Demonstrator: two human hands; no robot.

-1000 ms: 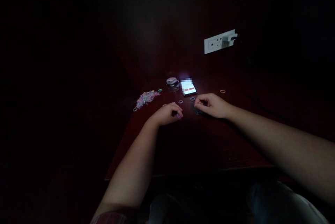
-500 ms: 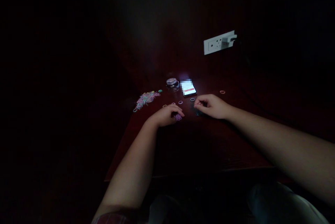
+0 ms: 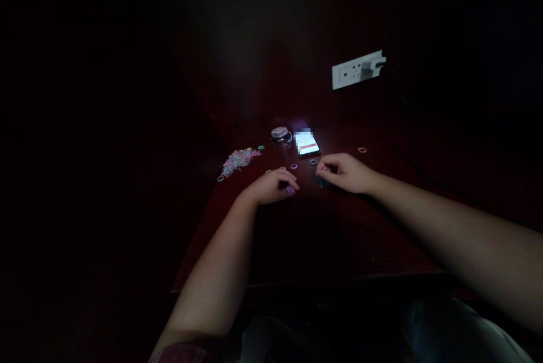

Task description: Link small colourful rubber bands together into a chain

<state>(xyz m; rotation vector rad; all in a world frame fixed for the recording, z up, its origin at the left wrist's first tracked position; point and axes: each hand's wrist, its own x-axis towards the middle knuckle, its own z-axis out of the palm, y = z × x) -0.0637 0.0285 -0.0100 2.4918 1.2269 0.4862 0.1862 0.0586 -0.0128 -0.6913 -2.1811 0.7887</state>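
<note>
My left hand (image 3: 271, 186) is over the dark table, its fingers curled down around a small bunch of purple hair ties (image 3: 291, 190). My right hand (image 3: 341, 172) is to the right of it, thumb and fingers closed in a pinch. What is between those fingertips is too dark and small to make out. Just below them is a dark teal bunch of hair ties (image 3: 322, 183). Single ties lie beyond the hands: a purple one (image 3: 294, 166) and a pale grey-blue one (image 3: 313, 162).
A heap of mixed pastel hair ties (image 3: 238, 162) covers the table's left side. At the back stand a lidded clear jar (image 3: 280, 135) and a lit phone (image 3: 308, 144). An orange tie (image 3: 362, 150) lies at right. A wall socket (image 3: 357, 70) holds a plug.
The whole view has shifted very slightly. Both hands keep nearly the same pose and place, and the purple bunch has barely moved under my left fingers.
</note>
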